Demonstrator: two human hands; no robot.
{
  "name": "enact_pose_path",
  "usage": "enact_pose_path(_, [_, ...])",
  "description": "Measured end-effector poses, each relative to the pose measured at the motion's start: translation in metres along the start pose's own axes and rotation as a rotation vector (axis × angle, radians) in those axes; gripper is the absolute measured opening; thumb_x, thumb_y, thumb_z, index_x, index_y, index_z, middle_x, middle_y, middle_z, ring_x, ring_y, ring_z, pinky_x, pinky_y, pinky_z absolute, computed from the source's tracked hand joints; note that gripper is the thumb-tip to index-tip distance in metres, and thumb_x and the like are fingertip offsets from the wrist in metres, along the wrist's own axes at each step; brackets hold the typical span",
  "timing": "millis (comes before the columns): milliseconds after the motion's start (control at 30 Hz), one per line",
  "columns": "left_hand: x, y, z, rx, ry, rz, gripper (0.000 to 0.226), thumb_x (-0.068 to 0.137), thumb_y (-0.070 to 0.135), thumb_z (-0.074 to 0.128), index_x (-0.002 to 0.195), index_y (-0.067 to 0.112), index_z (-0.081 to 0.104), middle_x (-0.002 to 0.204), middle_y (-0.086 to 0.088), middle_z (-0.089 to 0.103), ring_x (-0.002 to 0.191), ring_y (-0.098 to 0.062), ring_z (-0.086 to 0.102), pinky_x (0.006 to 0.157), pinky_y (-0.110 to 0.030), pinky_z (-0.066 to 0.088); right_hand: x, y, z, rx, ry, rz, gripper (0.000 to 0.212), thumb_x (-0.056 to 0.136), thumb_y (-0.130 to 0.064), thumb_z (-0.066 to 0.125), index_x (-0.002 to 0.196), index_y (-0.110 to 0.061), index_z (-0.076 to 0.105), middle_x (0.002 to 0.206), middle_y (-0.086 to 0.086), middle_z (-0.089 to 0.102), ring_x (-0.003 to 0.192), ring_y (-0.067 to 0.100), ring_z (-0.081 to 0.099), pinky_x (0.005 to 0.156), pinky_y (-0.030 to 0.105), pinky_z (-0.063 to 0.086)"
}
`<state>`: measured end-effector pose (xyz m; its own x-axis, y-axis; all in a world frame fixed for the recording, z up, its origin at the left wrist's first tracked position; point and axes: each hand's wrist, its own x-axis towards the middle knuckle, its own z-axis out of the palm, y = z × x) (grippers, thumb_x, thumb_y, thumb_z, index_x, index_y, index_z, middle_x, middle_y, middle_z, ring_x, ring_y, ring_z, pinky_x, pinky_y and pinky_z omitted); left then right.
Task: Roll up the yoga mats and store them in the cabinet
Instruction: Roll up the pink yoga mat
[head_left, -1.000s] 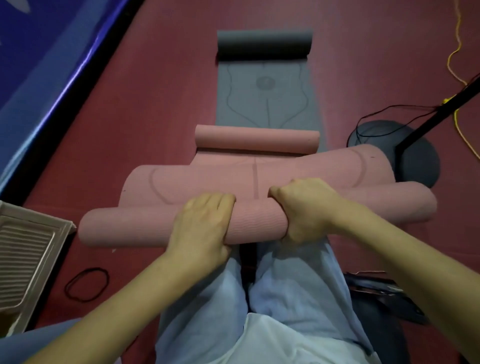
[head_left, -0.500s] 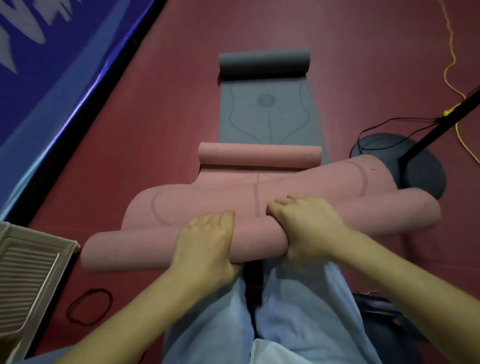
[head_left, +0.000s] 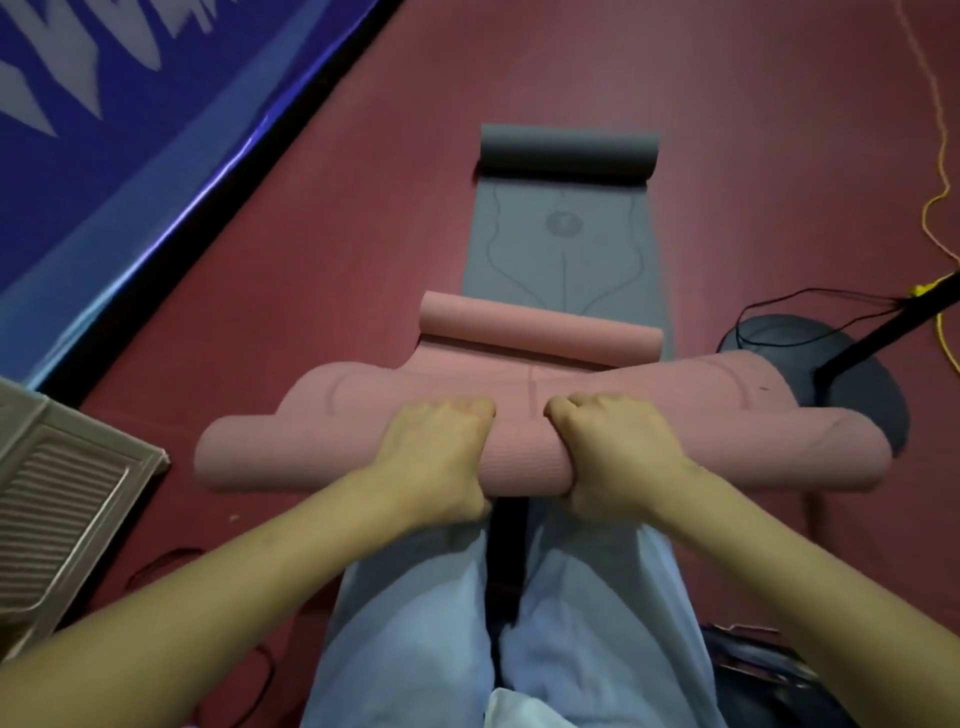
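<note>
Both Hands Clamped on the Pink Roll

While the left hand (head_left: 436, 457) and right hand (head_left: 618, 457) curl round the pink mat (head_left: 524, 457) roll's middle, its ends jut free sideways. Its far end (head_left: 540, 332) is curled too, overlapping the grey mat (head_left: 563, 244). Red floor (head_left: 363, 234) lies bare leftward; a lamp base (head_left: 857, 395) crowds the right end.

The left hand (head_left: 436, 457) and right hand (head_left: 618, 457) cover the middle of the pink mat (head_left: 291, 457) roll; their fingertips curl out of sight over it. The beige tray (head_left: 67, 499) at nine o'clock runs off the frame edge. The black pole (head_left: 883, 327) at three o'clock leaves the frame. The pink mat hides the grey mat's (head_left: 563, 244) near end.
</note>
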<state>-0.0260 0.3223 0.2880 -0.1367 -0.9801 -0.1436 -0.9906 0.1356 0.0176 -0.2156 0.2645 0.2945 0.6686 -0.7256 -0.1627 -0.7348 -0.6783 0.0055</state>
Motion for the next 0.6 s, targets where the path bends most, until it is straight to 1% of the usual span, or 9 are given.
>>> enact_pose_path(67, [-0.010,0.000,0.011,0.049,0.056,0.025,0.092,0.036,0.046,0.096,0.115,0.015,0.059,0.099,-0.004,0.067,0.086,-0.029,0.067,0.068,-0.036,0.054,0.014,0.006,-0.017,0.065,-0.134,-0.031,0.054,0.054,-0.041,0.078,0.099,-0.025,0.054,0.100,-0.001,0.067,0.091,0.027,0.066,0.064,0.030,0.039])
enact_pose_path(100, [-0.011,-0.001,0.014,0.074,0.067,0.036,0.097,0.025,0.044,0.098,0.109,0.012,0.062,0.092,-0.004,0.067,0.078,-0.029,0.067,0.062,-0.036,0.055,0.018,0.007,-0.021,0.069,-0.195,-0.035,0.056,0.053,-0.043,0.079,0.100,-0.025,0.055,0.100,-0.001,0.067,0.092,0.027,0.066,0.065,0.031,0.042])
enact_pose_path(133, [-0.009,-0.001,0.016,0.089,0.058,0.029,0.091,0.023,0.041,0.098,0.103,0.014,0.062,0.087,-0.003,0.067,0.074,-0.028,0.067,0.059,-0.034,0.053,0.020,0.008,-0.023,0.072,-0.219,-0.034,0.058,0.052,-0.043,0.080,0.101,-0.026,0.054,0.102,-0.001,0.067,0.093,0.027,0.066,0.066,0.032,0.044])
enact_pose_path(200, [0.001,-0.002,0.007,0.073,-0.021,0.008,0.062,0.045,0.033,0.089,0.095,0.022,0.054,0.089,0.000,0.068,0.080,-0.028,0.069,0.060,-0.032,0.045,0.017,0.010,-0.016,0.094,-0.168,-0.009,0.060,0.055,-0.042,0.081,0.104,-0.027,0.050,0.107,-0.002,0.065,0.098,0.028,0.064,0.069,0.033,0.044])
enact_pose_path(267, [0.013,-0.008,-0.005,0.072,0.004,0.021,0.044,0.062,0.033,0.075,0.097,0.026,0.049,0.098,-0.001,0.069,0.091,-0.030,0.069,0.063,-0.032,0.039,0.006,0.008,-0.003,0.076,-0.002,0.001,0.069,0.053,-0.040,0.082,0.112,-0.024,0.050,0.109,0.000,0.061,0.095,0.030,0.063,0.068,0.035,0.041])
enact_pose_path(367, [0.023,-0.011,-0.019,0.055,-0.100,0.061,0.047,0.064,0.039,0.074,0.105,0.025,0.056,0.102,-0.003,0.070,0.095,-0.031,0.068,0.065,-0.032,0.042,-0.003,0.006,0.013,-0.065,0.151,0.007,0.079,0.037,-0.044,0.088,0.104,-0.020,0.054,0.089,0.002,0.062,0.074,0.030,0.063,0.058,0.036,0.041])
enact_pose_path(433, [0.020,-0.010,-0.011,0.001,-0.043,0.012,0.047,0.065,0.035,0.075,0.107,0.026,0.055,0.105,-0.002,0.069,0.098,-0.030,0.067,0.069,-0.034,0.045,0.005,0.008,0.006,-0.072,0.099,-0.001,0.067,0.046,-0.038,0.086,0.100,-0.022,0.050,0.089,0.000,0.065,0.077,0.030,0.067,0.057,0.035,0.037])
enact_pose_path(500, [0.012,-0.004,0.003,-0.050,0.113,-0.035,0.056,0.055,0.033,0.082,0.105,0.024,0.058,0.100,0.001,0.069,0.092,-0.028,0.069,0.069,-0.033,0.050,0.019,0.016,-0.006,-0.057,-0.016,-0.039,0.059,0.054,-0.036,0.080,0.102,-0.025,0.046,0.100,-0.001,0.065,0.088,0.029,0.067,0.060,0.033,0.037])
enact_pose_path(600, [0.012,-0.001,0.014,0.012,0.154,0.008,0.070,0.018,0.035,0.088,0.082,0.021,0.063,0.068,0.002,0.065,0.056,-0.022,0.065,0.046,-0.028,0.047,0.029,0.024,-0.017,0.025,-0.164,-0.035,0.067,0.048,-0.042,0.082,0.104,-0.030,0.047,0.105,-0.003,0.061,0.091,0.025,0.066,0.064,0.033,0.046])
